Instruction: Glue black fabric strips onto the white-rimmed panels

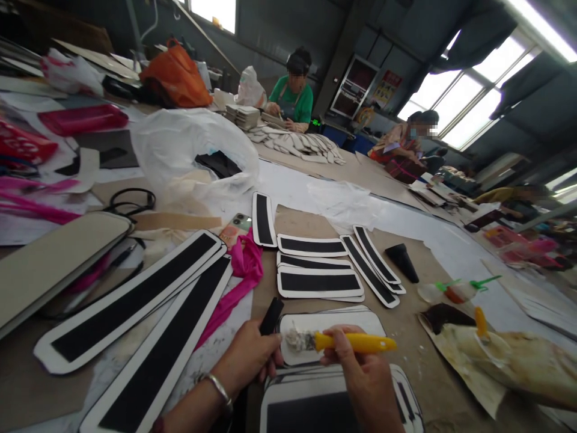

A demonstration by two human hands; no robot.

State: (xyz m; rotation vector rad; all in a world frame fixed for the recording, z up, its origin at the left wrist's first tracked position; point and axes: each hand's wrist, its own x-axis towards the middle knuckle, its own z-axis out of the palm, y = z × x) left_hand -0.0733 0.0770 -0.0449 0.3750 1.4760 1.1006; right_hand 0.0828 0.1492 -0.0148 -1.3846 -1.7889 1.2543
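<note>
My right hand [363, 373] grips a yellow-handled brush [356, 343]. Its whitish, clotted bristles rest on or just over a white rounded panel [331, 322] on top of a small stack. At the left end of that panel, my left hand [252, 352] is closed around a dark strip [271, 316] that sticks up past the fingers. Below the brush lies another pile of white panels with a black strip on top [311, 412], partly covered by my right forearm. Similar black-striped white pieces [319, 281] are laid out beyond my hands.
Long black-striped panels [135, 300] lie at left, near a pink cloth [246, 258] and a phone [242, 222]. A white plastic bag [180, 138] stands behind. At right are a black cone-shaped piece [402, 261] and a glue-stained bag [518, 355]. Co-workers [300, 96] sit across the table.
</note>
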